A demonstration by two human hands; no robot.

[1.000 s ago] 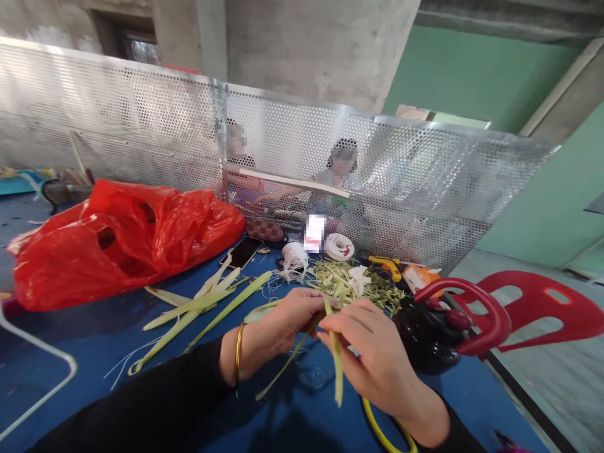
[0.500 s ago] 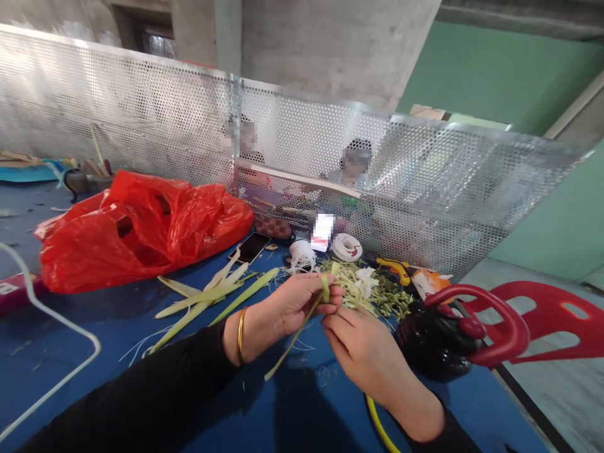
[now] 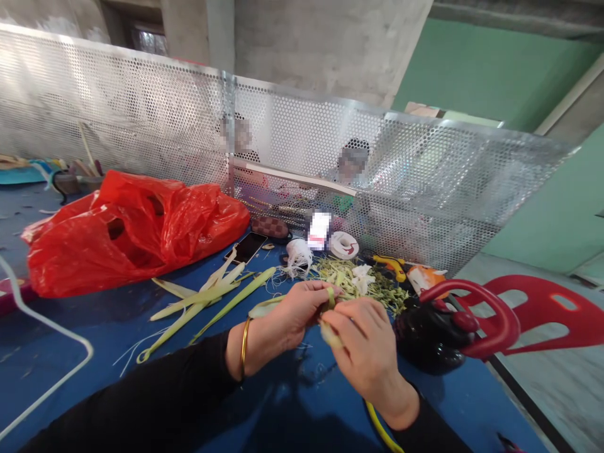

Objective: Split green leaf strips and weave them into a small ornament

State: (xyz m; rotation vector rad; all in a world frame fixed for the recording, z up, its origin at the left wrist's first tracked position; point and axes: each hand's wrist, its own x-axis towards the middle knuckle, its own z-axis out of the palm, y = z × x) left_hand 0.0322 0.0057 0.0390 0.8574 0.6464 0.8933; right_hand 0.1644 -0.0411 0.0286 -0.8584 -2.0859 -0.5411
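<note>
Two bare hands meet over a blue table [image 3: 94,390], fingertips close together. The left hand [image 3: 292,316], with a gold bangle [image 3: 244,349] at its wrist, pinches a green strip [image 3: 331,296], which is bent over by its fingertips. The right hand [image 3: 368,343], its fingers curled, grips a pale piece [image 3: 331,335] just beside it (whether the two are one length cannot be told, as the fingers hide the join). Both sleeves are black.

Clock directions run from the hands. At nine o'clock, long husks [image 3: 202,297] lie crossed on the table; near ten sit a red bag [image 3: 136,239] and, closer in, a dark phone [image 3: 250,248]. A checked pouch [image 3: 271,228] and white thread [image 3: 299,253] are at eleven. At twelve, a lit phone [image 3: 319,231] stands just beside a spool [image 3: 343,245]. Green scraps [image 3: 389,296], topped with a white tissue [image 3: 362,278], spread between one and two, with a yellow tool [image 3: 396,267] beyond. A black kettle [image 3: 422,340] with a red handle stands at three, a red chair [image 3: 582,314] past it. A yellow hoop [image 3: 380,429] shows at five. Two people sit behind the mesh screen [image 3: 283,116].
</note>
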